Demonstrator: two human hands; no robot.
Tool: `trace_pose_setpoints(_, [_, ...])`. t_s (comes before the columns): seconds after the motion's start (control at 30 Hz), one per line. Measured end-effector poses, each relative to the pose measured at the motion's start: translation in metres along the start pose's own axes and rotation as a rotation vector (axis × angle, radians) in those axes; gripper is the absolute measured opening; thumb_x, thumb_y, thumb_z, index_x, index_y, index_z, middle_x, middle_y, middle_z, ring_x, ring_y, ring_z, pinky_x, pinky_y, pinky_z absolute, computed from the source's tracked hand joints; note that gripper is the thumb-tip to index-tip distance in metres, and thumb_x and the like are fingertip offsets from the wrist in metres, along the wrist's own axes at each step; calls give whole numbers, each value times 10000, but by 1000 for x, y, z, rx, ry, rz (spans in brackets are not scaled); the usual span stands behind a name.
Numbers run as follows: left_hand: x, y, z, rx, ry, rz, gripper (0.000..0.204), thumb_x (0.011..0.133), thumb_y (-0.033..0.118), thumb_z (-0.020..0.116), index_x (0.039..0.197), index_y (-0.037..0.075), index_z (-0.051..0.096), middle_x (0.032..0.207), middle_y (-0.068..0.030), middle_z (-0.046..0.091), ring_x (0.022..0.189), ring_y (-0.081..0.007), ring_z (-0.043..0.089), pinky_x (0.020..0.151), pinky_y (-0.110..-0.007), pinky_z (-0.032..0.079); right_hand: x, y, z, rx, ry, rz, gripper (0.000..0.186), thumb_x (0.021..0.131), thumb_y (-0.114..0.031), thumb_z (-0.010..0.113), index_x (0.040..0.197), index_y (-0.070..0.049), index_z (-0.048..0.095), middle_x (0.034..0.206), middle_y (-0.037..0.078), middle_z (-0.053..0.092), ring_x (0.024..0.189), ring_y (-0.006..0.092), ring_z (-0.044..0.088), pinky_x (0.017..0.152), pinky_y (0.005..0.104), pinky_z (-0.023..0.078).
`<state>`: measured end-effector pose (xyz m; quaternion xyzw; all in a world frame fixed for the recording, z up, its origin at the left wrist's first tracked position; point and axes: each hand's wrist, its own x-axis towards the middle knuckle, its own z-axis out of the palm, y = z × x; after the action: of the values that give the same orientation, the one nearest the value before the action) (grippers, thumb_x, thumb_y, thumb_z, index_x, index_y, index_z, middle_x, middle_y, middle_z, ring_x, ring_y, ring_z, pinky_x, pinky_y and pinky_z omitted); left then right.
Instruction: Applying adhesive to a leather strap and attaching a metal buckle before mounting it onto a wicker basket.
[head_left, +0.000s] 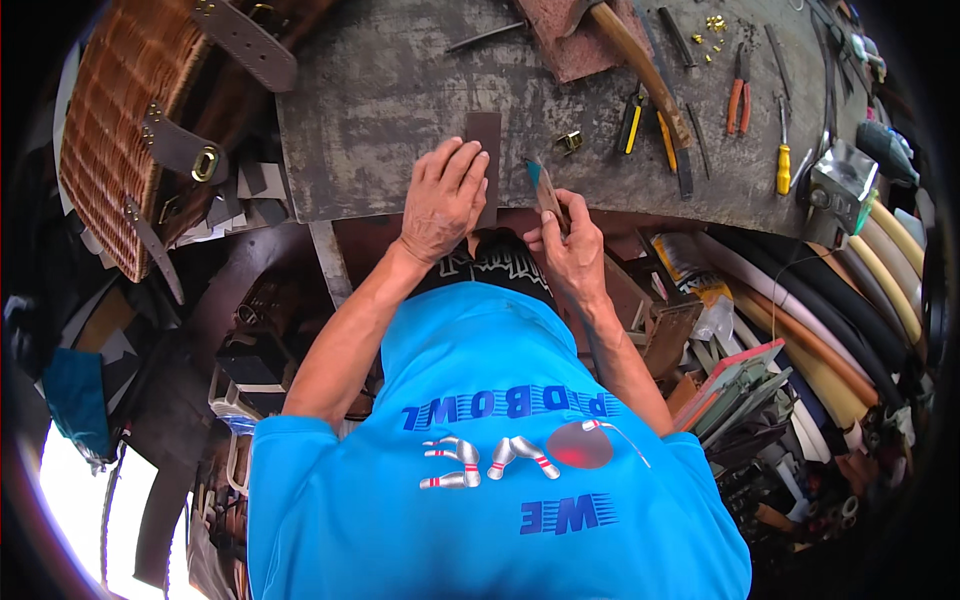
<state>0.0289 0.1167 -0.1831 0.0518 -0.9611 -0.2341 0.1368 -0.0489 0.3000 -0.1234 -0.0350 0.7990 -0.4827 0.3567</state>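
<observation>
My left hand (443, 195) lies over a dark brown leather strip (485, 131) at the workbench's front edge, fingers laid flat and slightly bent on it. Just to the right, my right hand (567, 245) grips a flat-handled knife-like tool (546, 190) with a teal part at its upper end, angled up toward the strip. A small brass buckle piece (570, 141) sits on the bench beyond the tool.
On the scuffed bench (360, 120) are a hammer (650, 75), pliers (738, 95), a yellow screwdriver (783, 160), brass bits and rods. A wicker case (120, 140) with straps stands left, a metal device (840, 185) right, material rolls (840, 300) below it.
</observation>
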Motion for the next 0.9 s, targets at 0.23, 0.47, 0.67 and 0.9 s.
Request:
trace_pose_setpoints(0.23, [-6, -3, 14, 136, 67, 35, 362, 823, 121, 655, 1181, 68, 643, 1249, -65, 589, 1205, -262, 535, 969, -413, 403, 14, 32, -3, -50, -53, -127, 210, 968, -54, 542, 1161, 31, 532, 742, 122, 655, 582, 162, 664, 507, 299, 530])
trace_pose_setpoints(0.47, [-4, -5, 20, 134, 148, 62, 389, 781, 84, 669, 1169, 81, 656, 1220, -51, 616, 1173, -254, 581, 983, -395, 404, 21, 35, 12, -127, 114, -387, 174, 970, -70, 568, 1118, 22, 569, 771, 71, 673, 547, 94, 600, 476, 261, 462])
trace_pose_setpoints(0.67, [-5, -11, 28, 140, 215, 113, 361, 772, 103, 682, 1130, 63, 657, 1173, -68, 623, 1145, -254, 587, 965, -402, 408, 34, 29, 43, -119, 245, -565, 203, 903, -7, 576, 1098, 46, 560, 876, 241, 639, 760, 388, 663, 658, 425, 522])
trace_pose_setpoints(0.9, [-7, -9, 31, 126, 277, 137, 395, 777, 75, 686, 1171, 94, 666, 1149, -64, 639, 1127, -248, 603, 957, -377, 410, 38, 35, 66, -199, 402, -702, 174, 917, -25, 570, 1074, 51, 568, 883, 242, 643, 781, 434, 647, 689, 453, 534])
